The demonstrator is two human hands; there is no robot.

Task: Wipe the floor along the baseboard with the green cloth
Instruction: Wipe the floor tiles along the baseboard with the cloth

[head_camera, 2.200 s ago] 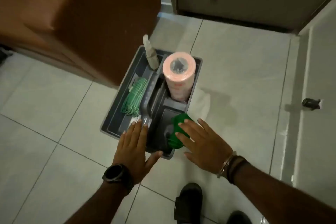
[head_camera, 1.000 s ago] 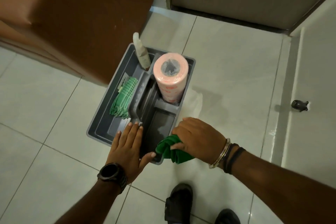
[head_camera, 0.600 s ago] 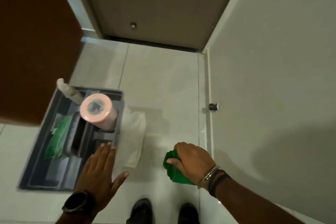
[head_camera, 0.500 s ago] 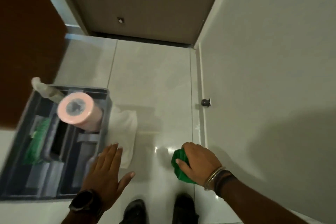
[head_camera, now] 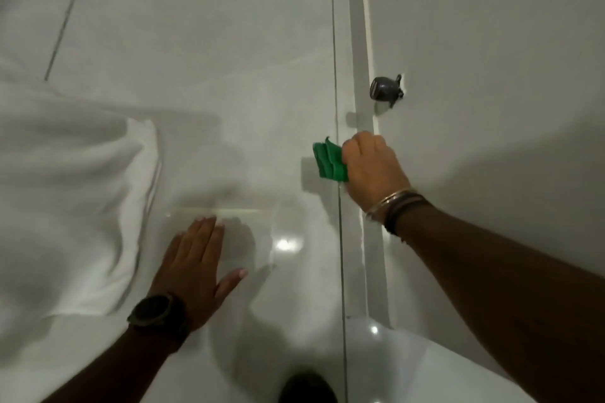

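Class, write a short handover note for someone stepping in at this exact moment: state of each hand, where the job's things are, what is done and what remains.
Right hand: closed around the bunched green cloth, pressing it to the glossy white tiled floor next to the white baseboard.
Left hand: open, palm flat on the floor, bracing.
A white towel lies on the floor to the left. A dark doorstop sticks out of the wall just ahead of the cloth.
Done: cloth in hand and placed at the baseboard.
Left: wiping along the baseboard; how much has been wiped cannot be told.
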